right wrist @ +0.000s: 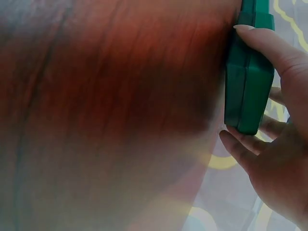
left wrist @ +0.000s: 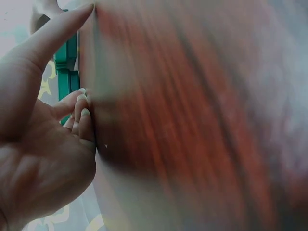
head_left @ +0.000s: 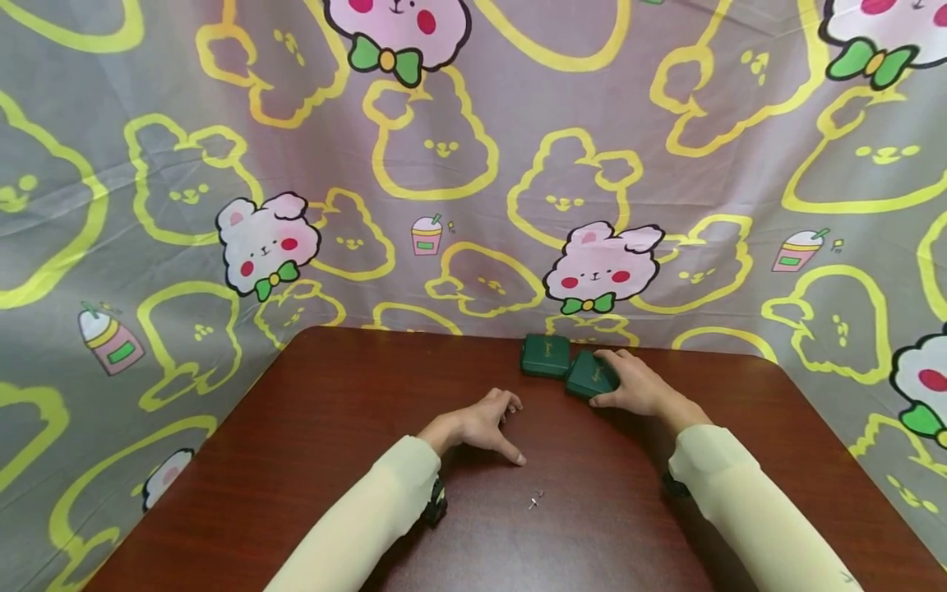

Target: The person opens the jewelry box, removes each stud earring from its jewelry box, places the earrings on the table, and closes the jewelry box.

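Two small dark green boxes with gold lettering sit side by side at the back of the table. My right hand [head_left: 632,385] grips the right-hand green box [head_left: 589,375], which is turned at an angle. In the right wrist view the thumb [right wrist: 264,42] lies on one side of that box [right wrist: 248,79] and the fingers at its other end. The left green box [head_left: 546,355] stands close beside it. My left hand [head_left: 484,423] is low over the middle of the table, thumb spread away from loosely bent fingers, holding nothing. Tiny silvery pieces [head_left: 533,503] lie in front of it.
The brown wooden table [head_left: 355,386] reaches back to a grey cloth [head_left: 459,214] printed with cartoon bears, which hangs behind it and along both sides. Both boxes are near the table's back edge. A dark device [head_left: 435,501] is strapped at my left wrist.
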`<state>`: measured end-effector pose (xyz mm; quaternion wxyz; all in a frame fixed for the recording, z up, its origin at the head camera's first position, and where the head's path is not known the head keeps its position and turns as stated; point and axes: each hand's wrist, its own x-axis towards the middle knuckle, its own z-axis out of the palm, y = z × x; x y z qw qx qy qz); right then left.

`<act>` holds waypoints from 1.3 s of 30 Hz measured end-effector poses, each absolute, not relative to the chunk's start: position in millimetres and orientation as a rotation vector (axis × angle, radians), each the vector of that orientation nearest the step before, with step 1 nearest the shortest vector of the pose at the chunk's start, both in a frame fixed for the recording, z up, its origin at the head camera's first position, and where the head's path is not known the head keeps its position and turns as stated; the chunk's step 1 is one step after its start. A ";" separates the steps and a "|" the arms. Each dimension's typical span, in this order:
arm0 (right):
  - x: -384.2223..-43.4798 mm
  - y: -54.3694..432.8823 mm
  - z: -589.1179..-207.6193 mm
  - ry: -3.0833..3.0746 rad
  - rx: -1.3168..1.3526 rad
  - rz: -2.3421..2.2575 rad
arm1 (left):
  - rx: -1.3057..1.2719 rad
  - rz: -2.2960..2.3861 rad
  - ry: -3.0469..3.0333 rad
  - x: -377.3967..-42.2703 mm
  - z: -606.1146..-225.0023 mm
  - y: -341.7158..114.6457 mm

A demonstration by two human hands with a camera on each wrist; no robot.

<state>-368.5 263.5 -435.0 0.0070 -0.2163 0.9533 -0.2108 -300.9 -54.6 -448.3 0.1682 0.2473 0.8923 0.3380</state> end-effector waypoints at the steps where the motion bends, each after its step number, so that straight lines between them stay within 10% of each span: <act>1: -368.4 263.0 -435.7 2.978 -0.684 -0.658 | 0.703 0.960 2.542 -300.3 -448.7 -54.0; 39: -317.5 270.5 -427.7 2.890 -0.698 -0.653 | 0.731 0.948 2.752 -338.6 -434.4 -42.4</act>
